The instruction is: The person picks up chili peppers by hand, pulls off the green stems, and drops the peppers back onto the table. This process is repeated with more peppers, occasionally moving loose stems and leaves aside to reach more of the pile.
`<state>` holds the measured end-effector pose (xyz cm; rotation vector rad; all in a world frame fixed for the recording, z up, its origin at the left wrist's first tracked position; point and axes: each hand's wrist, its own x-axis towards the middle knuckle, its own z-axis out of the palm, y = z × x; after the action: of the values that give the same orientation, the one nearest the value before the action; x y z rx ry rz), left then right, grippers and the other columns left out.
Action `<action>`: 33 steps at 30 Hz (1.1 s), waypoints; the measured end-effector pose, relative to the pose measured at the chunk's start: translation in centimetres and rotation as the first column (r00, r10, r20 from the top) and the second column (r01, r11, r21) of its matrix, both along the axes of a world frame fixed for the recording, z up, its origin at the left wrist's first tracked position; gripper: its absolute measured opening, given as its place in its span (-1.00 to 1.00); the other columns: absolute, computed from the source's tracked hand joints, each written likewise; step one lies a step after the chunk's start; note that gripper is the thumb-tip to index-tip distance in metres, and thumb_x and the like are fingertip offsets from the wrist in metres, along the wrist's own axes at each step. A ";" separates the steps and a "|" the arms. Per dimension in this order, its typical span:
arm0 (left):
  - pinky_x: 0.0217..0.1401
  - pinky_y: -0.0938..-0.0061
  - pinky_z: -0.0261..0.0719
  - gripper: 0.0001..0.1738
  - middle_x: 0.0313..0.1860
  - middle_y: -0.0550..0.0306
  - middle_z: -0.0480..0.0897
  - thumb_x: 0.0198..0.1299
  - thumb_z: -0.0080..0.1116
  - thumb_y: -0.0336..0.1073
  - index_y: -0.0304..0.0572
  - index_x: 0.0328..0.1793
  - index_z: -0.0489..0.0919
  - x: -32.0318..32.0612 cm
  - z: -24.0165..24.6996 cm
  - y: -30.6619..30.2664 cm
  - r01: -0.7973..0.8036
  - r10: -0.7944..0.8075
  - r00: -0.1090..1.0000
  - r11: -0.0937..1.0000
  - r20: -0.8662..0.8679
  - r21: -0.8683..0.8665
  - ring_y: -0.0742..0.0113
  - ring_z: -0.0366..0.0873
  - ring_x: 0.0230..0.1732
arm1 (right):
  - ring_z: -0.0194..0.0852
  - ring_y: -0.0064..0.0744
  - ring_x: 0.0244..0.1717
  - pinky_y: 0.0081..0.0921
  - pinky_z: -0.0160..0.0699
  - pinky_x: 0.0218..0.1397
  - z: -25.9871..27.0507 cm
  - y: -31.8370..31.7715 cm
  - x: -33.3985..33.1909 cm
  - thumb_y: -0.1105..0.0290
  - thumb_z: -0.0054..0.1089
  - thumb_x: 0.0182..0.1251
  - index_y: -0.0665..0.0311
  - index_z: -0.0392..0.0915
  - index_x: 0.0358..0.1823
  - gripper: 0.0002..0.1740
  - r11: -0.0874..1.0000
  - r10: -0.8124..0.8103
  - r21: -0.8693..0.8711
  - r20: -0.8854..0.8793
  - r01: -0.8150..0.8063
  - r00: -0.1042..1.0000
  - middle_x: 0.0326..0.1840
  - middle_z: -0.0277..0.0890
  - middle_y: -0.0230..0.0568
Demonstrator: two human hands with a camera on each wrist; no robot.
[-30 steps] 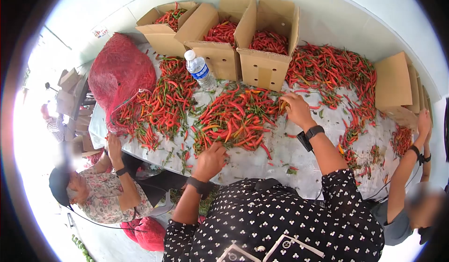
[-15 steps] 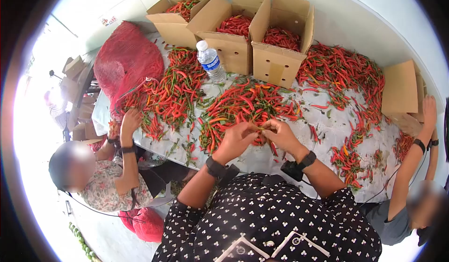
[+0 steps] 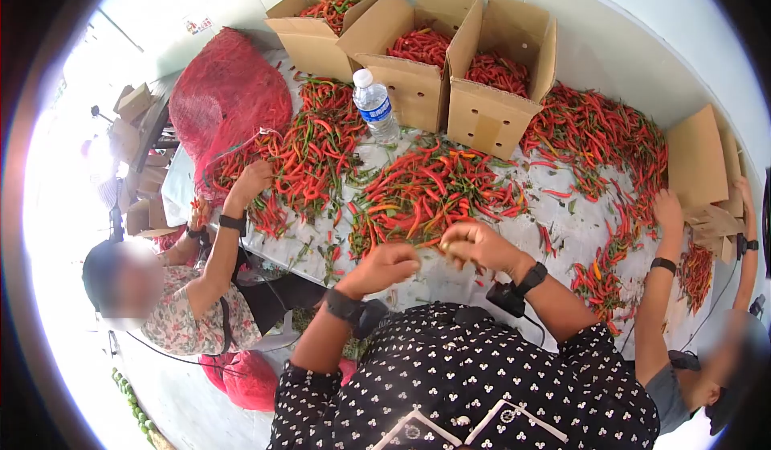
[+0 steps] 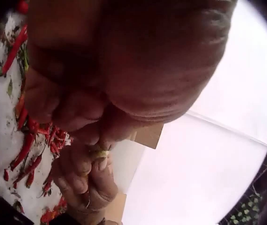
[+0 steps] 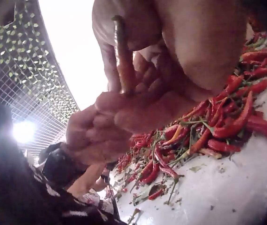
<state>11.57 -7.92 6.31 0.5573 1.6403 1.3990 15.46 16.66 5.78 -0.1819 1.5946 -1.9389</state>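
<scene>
Both hands have pulled back toward 6 o'clock over the last half second: left hand and right hand had fingertips meeting over the near edge of the heap, now there's a slight gap between them in the head view. Right grip is clamped on one chili, pinched at the fingertips. Chili runs green to orange and sits between the two hands. Left grip: fingers curled close to the chili's other end; can't tell if they hold it. Black wristband on each wrist.

Chili heap, red with some green and orange, lies on the white counter at 12 o'clock from the hands. Bottle with blue label stands upright at 11, just past the heap. Right carton at 1, middle carton near 12, left carton at 11, all with chilies inside. Red mesh sack at 10, second heap just beside it.

Bigger spread of chilies at 2, side carton beyond it. Person in floral shirt at 8 to 9, one hand at the second heap. Person in grey at 4, arms reaching over the counter.
</scene>
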 end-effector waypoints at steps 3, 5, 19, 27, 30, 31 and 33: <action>-0.42 0.56 0.37 -0.84 -0.45 0.24 0.52 0.09 0.12 -0.39 -0.30 -0.22 0.54 -1.0 -1.6 -3.4 -0.358 0.276 0.874 0.922 -0.399 -0.148 0.51 0.40 -0.45 | 0.49 -0.53 -0.42 -0.56 0.49 -0.34 -1.3 3.2 -3.3 0.47 0.00 0.26 0.34 0.51 -0.19 -0.84 0.910 -0.414 -0.003 0.015 0.414 0.910 -0.42 0.52 -0.30; -0.39 0.52 0.41 -0.82 -0.40 0.16 0.57 0.03 0.14 -0.40 -0.28 -0.22 0.57 -1.8 -2.2 -5.1 -0.711 0.578 0.603 0.702 -0.550 -0.042 0.42 0.47 -0.43 | 0.53 -0.48 -0.37 -0.49 0.52 -0.29 -2.7 4.8 -6.8 0.47 -0.01 0.24 0.33 0.52 -0.21 -0.84 0.874 -0.478 0.084 -0.027 0.478 0.878 -0.42 0.54 -0.27; -0.32 0.38 0.47 -0.80 -0.39 -0.03 0.57 0.06 0.11 -0.33 -0.28 -0.22 0.57 -3.9 -1.3 0.8 -0.430 0.241 0.726 0.890 -0.644 -0.153 0.17 0.54 -0.39 | 0.50 0.09 -0.20 -0.12 0.47 -0.12 -5.1 3.8 -15.2 0.42 0.09 0.00 0.32 0.58 -0.27 -0.75 0.358 0.155 0.800 -0.559 0.481 0.814 -0.27 0.55 0.10; -0.36 0.41 0.44 -0.81 -0.43 -0.03 0.56 0.07 0.09 -0.35 -0.30 -0.22 0.56 -5.0 -0.6 3.0 -0.311 0.204 0.714 0.950 -0.670 -0.041 0.23 0.52 -0.43 | 0.53 0.08 -0.22 -0.20 0.49 -0.14 -4.4 3.8 -15.4 0.31 0.19 -0.08 0.33 0.60 -0.30 -0.70 0.298 0.217 0.896 -0.400 0.330 0.890 -0.31 0.55 0.16; -0.35 0.41 0.45 -0.80 -0.44 -0.04 0.56 0.05 0.09 -0.35 -0.30 -0.23 0.57 -4.6 -0.5 3.4 -0.321 0.208 0.722 0.946 -0.660 -0.053 0.23 0.53 -0.43 | 0.57 -0.02 -0.31 -0.26 0.50 -0.20 -2.8 4.1 -14.2 0.24 0.27 -0.10 0.33 0.62 -0.31 -0.66 0.457 0.179 0.809 -0.490 0.369 0.853 -0.39 0.56 0.10; -0.35 0.43 0.44 -0.80 -0.45 -0.01 0.55 0.05 0.09 -0.35 -0.29 -0.22 0.57 -4.5 -0.4 3.5 -0.355 0.257 0.716 0.935 -0.649 -0.021 0.28 0.51 -0.44 | 0.57 -0.02 -0.31 -0.26 0.50 -0.20 -2.4 4.2 -13.9 0.24 0.27 -0.10 0.33 0.62 -0.31 -0.66 0.455 0.180 0.813 -0.484 0.364 0.856 -0.39 0.56 0.10; -0.35 0.51 0.43 -0.78 -0.46 0.12 0.54 0.08 0.10 -0.34 -0.29 -0.17 0.57 -4.6 0.2 3.9 -0.407 0.300 0.766 0.911 -0.569 -0.066 0.46 0.46 -0.44 | 0.57 -0.23 -0.41 -0.36 0.50 -0.25 -1.6 4.1 -13.1 0.21 0.32 -0.09 0.34 0.61 -0.26 -0.61 0.670 0.004 0.662 -0.455 0.336 0.890 -0.45 0.59 -0.06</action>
<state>6.94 -4.01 6.47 0.5918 2.4255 1.4017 2.41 20.75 4.20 -0.1200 2.6501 -1.2596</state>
